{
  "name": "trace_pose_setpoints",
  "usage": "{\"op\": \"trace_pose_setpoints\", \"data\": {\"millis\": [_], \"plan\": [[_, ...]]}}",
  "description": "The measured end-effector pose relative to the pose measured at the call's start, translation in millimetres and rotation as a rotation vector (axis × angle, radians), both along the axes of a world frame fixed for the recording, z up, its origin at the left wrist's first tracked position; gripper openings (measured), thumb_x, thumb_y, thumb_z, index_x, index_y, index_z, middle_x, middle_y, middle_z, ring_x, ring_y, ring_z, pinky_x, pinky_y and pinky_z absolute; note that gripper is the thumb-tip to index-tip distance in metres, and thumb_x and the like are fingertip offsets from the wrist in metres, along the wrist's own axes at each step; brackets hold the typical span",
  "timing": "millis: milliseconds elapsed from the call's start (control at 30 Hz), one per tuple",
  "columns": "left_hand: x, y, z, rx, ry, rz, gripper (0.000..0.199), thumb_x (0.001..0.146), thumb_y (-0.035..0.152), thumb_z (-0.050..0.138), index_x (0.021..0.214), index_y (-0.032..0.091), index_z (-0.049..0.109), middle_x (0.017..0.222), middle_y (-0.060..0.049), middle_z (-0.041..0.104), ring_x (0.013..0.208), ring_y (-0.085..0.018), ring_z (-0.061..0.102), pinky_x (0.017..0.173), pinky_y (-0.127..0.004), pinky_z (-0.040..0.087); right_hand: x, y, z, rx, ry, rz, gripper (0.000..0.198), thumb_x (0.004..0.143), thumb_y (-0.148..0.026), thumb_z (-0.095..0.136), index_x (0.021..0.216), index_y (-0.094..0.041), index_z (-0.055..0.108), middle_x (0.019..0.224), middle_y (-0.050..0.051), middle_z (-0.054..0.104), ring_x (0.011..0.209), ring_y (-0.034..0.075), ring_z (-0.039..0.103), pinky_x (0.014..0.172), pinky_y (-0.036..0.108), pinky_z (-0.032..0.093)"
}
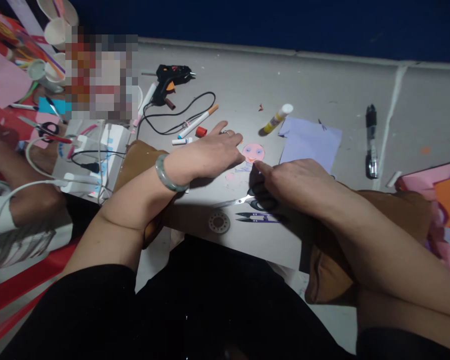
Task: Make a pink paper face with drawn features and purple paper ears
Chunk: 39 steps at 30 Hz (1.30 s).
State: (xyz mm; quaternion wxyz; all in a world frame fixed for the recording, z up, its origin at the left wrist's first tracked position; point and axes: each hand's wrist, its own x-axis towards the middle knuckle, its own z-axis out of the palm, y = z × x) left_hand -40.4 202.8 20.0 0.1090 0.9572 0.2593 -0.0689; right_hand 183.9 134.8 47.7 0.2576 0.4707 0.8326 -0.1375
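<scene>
A round pink paper face (pixel 252 150) with blue eyes and an orange mouth lies flat on the grey table. My left hand (pixel 215 152), wearing a ring, reaches it from the left; its fingers are apart and one fingertip is at the face's edge. From the right, my right hand (pixel 296 182) puts its outstretched index fingertip on the lower edge, while its other fingers are curled and partly hidden. Just below lie black-handled scissors (pixel 242 201), thread snips (pixel 257 217) and a round whitish disc with holes (pixel 219 222). A glue stick (pixel 278 119) lies beyond, beside lilac paper (pixel 310 145).
At the back left are a black glue gun (pixel 170 80) with a looped cord, an orange-and-white marker (pixel 198 121) and a red cap (pixel 201 131). A black pen (pixel 371 142) lies right. Another person's arm (pixel 22 175) and a white power strip (pixel 107 160) are at left.
</scene>
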Motion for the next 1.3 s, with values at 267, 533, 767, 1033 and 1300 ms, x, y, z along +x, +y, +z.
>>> {"op": "trace_pose_setpoints", "data": {"millis": [267,533,767,1033,1300], "plan": [[-1,2,0.4,-0.035,0.007,-0.007,0.031,0.105,0.015,0.057,0.114,0.020,0.086,0.125,-0.014,0.075,0.133,-0.033,0.064,0.138,-0.063,0.027,-1,-2,-1,-0.003,0.028,0.008,0.066,0.106,-0.015,0.043,0.170,-0.006,0.055,0.085,0.015,0.083,0.074,0.028,0.073,0.065,0.037,0.031],[3,1,12.1,-0.043,0.071,-0.007,0.034,0.105,0.014,0.055,0.116,0.021,0.086,0.120,-0.013,0.075,0.129,-0.031,0.065,0.137,-0.061,0.030,-1,1,-10,-0.039,-0.026,-0.021,0.065,0.107,-0.016,0.044,0.171,-0.006,0.053,0.082,0.016,0.082,0.076,0.032,0.073,0.067,0.039,0.032],[4,0,8.4,-0.015,0.070,-0.004,0.038,0.105,0.013,0.050,0.115,0.021,0.086,0.118,-0.013,0.074,0.127,-0.030,0.065,0.136,-0.061,0.032,0,0,-10,-0.029,-0.020,-0.033,0.060,0.107,-0.016,0.045,0.165,-0.007,0.060,0.080,0.016,0.081,0.071,0.031,0.070,0.069,0.040,0.032],[4,1,10.0,-0.051,0.061,0.011,0.037,0.106,0.013,0.051,0.115,0.021,0.086,0.122,-0.013,0.075,0.130,-0.031,0.066,0.136,-0.062,0.031,-7,0,-7,-0.040,-0.076,-0.005,0.067,0.109,-0.017,0.049,0.175,-0.009,0.049,0.090,0.015,0.085,0.086,0.033,0.079,0.065,0.038,0.029],[4,2,11.3,-0.088,0.055,0.037,0.033,0.104,0.011,0.055,0.108,0.022,0.086,0.123,-0.013,0.075,0.129,-0.030,0.067,0.135,-0.059,0.032,-4,0,-3,0.056,0.035,-0.073,0.048,0.111,-0.018,0.045,0.149,-0.015,0.074,0.089,0.014,0.083,0.081,0.029,0.074,0.069,0.039,0.031]]}}
